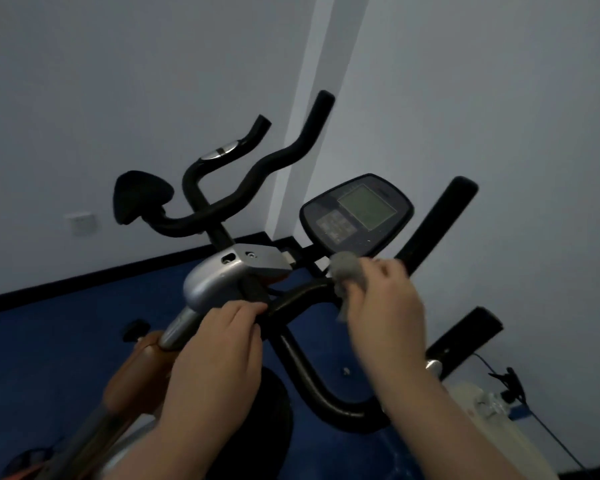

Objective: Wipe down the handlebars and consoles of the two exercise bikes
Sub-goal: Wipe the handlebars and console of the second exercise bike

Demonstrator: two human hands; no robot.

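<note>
From my remote seat at the head camera, only two bare forearms and hands belong to the wearer. The left hand and right hand carry no gloves, rings, watch or wristband that I can make out. Both forearms are uncovered down to the bottom edge; the right hand is motion-blurred, its fingers soft-edged.

Soft grey cloth bunched in my right fingers; matt black handlebar under them; glossy silver metal-look housing beyond my left fingers.
</note>
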